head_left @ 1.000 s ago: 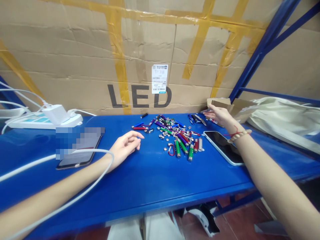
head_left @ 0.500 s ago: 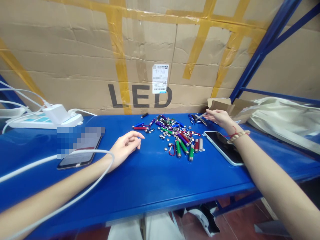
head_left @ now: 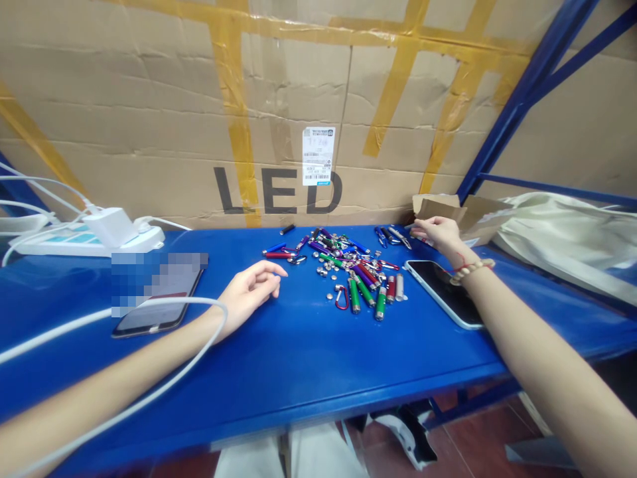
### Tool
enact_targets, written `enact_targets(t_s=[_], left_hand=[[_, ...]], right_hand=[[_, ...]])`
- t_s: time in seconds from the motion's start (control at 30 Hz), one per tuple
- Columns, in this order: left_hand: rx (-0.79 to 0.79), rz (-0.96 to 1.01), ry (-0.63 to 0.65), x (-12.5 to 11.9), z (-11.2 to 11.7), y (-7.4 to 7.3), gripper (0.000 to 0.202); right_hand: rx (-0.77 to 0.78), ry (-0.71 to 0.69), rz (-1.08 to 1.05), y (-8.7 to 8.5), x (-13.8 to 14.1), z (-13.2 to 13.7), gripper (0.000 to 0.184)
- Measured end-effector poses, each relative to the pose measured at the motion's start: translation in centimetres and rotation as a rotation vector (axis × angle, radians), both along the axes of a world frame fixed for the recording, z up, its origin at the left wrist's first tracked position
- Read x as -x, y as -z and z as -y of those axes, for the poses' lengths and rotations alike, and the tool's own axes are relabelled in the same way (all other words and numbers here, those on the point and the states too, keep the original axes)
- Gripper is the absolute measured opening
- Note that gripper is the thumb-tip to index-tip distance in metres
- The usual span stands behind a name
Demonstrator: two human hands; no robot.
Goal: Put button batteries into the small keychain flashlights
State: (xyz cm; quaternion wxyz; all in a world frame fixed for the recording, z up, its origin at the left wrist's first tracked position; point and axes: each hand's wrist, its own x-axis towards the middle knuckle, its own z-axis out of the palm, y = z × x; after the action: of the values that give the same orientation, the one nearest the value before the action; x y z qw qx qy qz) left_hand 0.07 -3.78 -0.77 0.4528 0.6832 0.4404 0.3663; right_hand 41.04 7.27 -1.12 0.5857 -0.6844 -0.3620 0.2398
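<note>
My left hand (head_left: pixel 251 289) rests on the blue table (head_left: pixel 308 358), fingers loosely spread and holding nothing, just left of a pile of small keychain flashlights (head_left: pixel 358 272) in green, red, purple, blue and silver, mixed with several button batteries (head_left: pixel 328 269). My right hand (head_left: pixel 438 232) is at the far right of the pile, beside a small cardboard box (head_left: pixel 440 206). Its fingers are pinched on a small silver flashlight (head_left: pixel 410 227) whose tip pokes out to the left. A white-edged phone (head_left: pixel 445 292) lies under my right wrist.
A dark phone (head_left: pixel 154 302) with a white cable (head_left: pixel 99 315) lies at the left, behind it a white power strip (head_left: pixel 84 242) with a charger. A large taped carton marked LED (head_left: pixel 279 119) stands along the back. A beige cloth bag (head_left: pixel 562 232) and blue rack posts (head_left: pixel 522 99) are at the right.
My right hand has drawn back a little toward the cardboard box, still pinching the silver flashlight. My left hand has not moved.
</note>
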Motion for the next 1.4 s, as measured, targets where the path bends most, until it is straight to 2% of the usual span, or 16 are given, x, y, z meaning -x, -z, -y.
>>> enact_targets(t_s=[0.03, 0.13, 0.2, 0.47, 0.73, 0.97, 1.4], left_hand=[[0.000, 0.001, 0.001, -0.01, 0.01, -0.02, 0.021], [0.003, 0.002, 0.002, -0.01, 0.04, -0.06, 0.021], [0.003, 0.001, 0.002, 0.01, 0.05, -0.06, 0.021], [0.003, 0.019, 0.008, 0.05, -0.03, 0.08, 0.022], [0.010, 0.002, 0.004, -0.10, 0.08, -0.11, 0.022], [0.002, -0.009, 0.004, -0.06, 0.11, -0.13, 0.022], [0.035, -0.009, 0.004, -0.16, 0.07, -0.09, 0.024]], right_hand=[[0.001, 0.009, 0.020, 0.09, -0.16, -0.06, 0.010], [0.001, -0.003, 0.059, 0.36, -0.53, -0.28, 0.025], [0.007, -0.033, 0.081, 0.55, -0.67, -0.36, 0.028], [0.081, -0.088, 0.267, 0.79, -0.69, -0.06, 0.016], [0.183, -0.072, 0.534, 0.32, -0.46, 0.10, 0.014], [0.229, -0.137, 0.747, 0.06, 0.06, -0.13, 0.014], [0.276, -0.260, 0.910, 0.38, 0.19, -0.57, 0.014]])
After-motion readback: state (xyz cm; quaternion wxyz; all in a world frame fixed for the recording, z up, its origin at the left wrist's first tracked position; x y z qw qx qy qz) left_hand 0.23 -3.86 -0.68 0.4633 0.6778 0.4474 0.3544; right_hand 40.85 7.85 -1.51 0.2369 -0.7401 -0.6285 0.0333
